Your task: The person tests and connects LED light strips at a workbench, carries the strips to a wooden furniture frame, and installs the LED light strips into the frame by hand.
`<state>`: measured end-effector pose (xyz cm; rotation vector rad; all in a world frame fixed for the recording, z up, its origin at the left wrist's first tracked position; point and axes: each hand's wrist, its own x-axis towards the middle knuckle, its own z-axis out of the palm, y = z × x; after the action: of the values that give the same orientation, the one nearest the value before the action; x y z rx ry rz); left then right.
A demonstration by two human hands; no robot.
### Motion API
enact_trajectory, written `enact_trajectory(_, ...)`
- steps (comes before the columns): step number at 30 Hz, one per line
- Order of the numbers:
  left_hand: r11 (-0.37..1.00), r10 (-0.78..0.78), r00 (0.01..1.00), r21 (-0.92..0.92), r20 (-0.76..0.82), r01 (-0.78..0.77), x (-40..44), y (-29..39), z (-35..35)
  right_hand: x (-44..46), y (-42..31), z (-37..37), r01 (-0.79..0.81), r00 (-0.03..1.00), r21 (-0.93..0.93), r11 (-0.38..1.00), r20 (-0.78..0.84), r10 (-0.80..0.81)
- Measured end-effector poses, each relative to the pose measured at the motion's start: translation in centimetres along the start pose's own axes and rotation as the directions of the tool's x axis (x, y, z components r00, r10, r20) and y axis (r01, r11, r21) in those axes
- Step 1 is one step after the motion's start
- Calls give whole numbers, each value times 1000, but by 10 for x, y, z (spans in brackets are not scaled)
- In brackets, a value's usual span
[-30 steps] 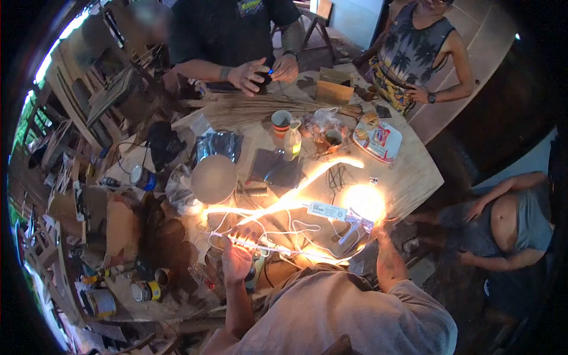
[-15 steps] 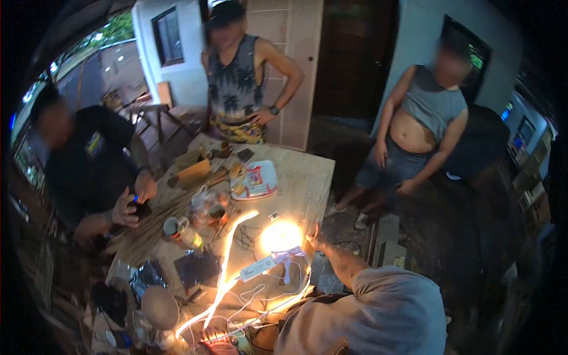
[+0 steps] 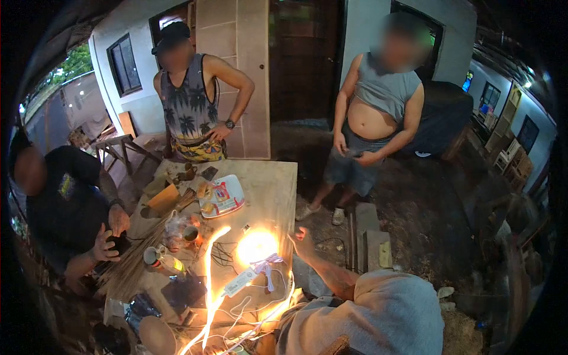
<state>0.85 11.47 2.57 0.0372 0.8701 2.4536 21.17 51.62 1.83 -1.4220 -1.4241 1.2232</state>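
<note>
My right hand (image 3: pixel 302 241) is raised at the table's right edge, fingers apart and nothing seen in them. Just left of it glows a bright coil of LED strip (image 3: pixel 257 247), too glaring to show detail. A lit length of LED strip (image 3: pixel 209 278) runs down toward the bottom edge. There my left hand (image 3: pixel 214 350) is almost cut off by the frame, close to the strip, its fingers unclear. Between my hands lies a white, labelled power adapter (image 3: pixel 239 283) with white cords. A tied bundle of pale cord (image 3: pixel 270 267) touches its upper end.
On the wooden table (image 3: pixel 275 189) are a white tray (image 3: pixel 228 204), thin sticks (image 3: pixel 127 266), a glass jar (image 3: pixel 171 262), a cup (image 3: pixel 190 234) and dark plastic packets (image 3: pixel 183 290). One person (image 3: pixel 65 201) sits left; two people (image 3: pixel 192 112) (image 3: pixel 378 106) stand beyond the table.
The view has swung right, so the table and people sit farther left. My right hand has lifted slightly at the table edge. The left hand shows less at the bottom.
</note>
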Motion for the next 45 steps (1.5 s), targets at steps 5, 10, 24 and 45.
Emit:
enact_trajectory(5, 1000, 5, 1000, 3, 19, -5, -4, 3, -8, -9, -68, 1, -30, 945, 577, 816, 282, -165)
enact_trajectory(10, 976, 90, 911, -216, 403, -1, -28, 17, -50, -54, -165, -3, 756, 639, -110, 646, 343, -689)
enact_trajectory(24, 974, -7, 956, -219, -294, -60, -77, 51, 8, -54, -122, 5, 787, 574, -135, 602, 520, -633)
enact_trajectory(45, 978, 126, 958, -127, -259, -163, -77, 51, 26, -180, -91, -11, 423, -84, -224, 878, 955, 285)
